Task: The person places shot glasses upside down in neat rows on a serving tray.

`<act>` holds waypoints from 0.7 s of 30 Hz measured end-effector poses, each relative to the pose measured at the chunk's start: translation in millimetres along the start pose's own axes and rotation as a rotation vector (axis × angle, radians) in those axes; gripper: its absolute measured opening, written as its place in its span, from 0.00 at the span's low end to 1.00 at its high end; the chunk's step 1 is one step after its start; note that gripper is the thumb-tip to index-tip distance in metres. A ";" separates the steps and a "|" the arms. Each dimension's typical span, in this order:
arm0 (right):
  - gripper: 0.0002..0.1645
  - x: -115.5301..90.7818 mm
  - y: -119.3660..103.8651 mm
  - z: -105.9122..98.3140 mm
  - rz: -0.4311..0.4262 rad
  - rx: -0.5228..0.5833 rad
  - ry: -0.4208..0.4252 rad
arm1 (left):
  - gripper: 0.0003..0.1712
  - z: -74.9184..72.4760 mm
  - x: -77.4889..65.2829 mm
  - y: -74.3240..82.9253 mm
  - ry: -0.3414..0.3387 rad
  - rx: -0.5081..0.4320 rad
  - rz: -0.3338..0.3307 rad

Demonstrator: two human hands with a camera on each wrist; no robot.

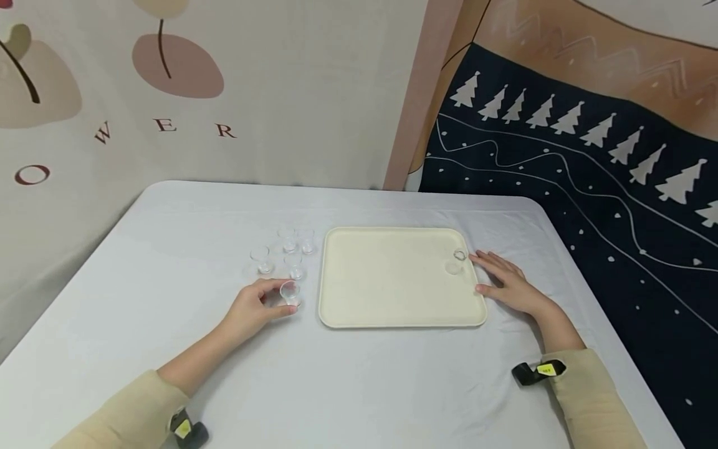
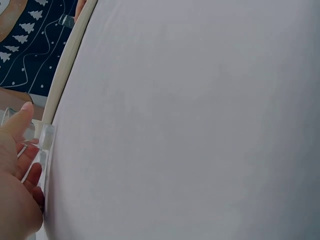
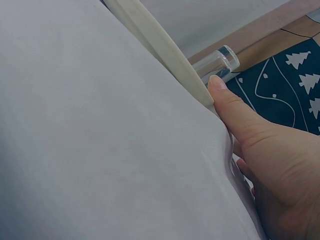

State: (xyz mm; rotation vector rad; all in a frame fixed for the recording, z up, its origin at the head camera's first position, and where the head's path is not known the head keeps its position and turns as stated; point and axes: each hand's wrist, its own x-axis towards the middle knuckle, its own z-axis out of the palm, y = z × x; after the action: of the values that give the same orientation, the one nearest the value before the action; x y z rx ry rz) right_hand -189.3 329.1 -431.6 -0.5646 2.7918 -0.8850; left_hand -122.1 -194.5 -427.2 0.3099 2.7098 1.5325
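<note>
My left hand [image 1: 250,307] pinches a small clear glass [image 1: 290,292] between thumb and fingers, just left of the tray. In the left wrist view that glass [image 2: 46,136] has its thick base toward the white cloth and its rim up. Behind it, several more small glasses [image 1: 265,260] stand upright in a cluster. The cream tray [image 1: 392,280] lies flat. One glass [image 1: 455,263] stands on its right side, base up, as the right wrist view also shows. My right hand [image 1: 513,287] rests at the tray's right edge with fingers extended, beside this glass, holding nothing.
A white cloth [image 1: 359,386] covers the table, with creases at the right. A printed cream curtain [image 1: 314,93] hangs behind the table, and a dark blue cloth with white trees [image 1: 561,162] hangs along the right side.
</note>
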 end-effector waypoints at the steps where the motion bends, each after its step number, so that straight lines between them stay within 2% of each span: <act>1: 0.41 -0.2 0.3 0.5 -0.002 0.002 0.002 | 0.29 1.2 0.1 -1.6 -0.001 0.004 0.000; 12: 0.41 -0.3 -0.8 -1.1 -0.017 -0.004 0.009 | 0.22 6.0 1.5 -9.5 0.018 0.112 0.054; 21: 0.40 -0.5 -2.8 -1.6 -0.007 -0.001 0.008 | 0.20 6.2 2.2 -10.2 0.024 0.132 0.051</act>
State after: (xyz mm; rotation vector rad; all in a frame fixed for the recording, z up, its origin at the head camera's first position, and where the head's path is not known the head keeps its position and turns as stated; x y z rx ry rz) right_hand -188.4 328.0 -428.7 -0.5730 2.7994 -0.8890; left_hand -125.2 -194.0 -438.9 0.3675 2.8490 1.3799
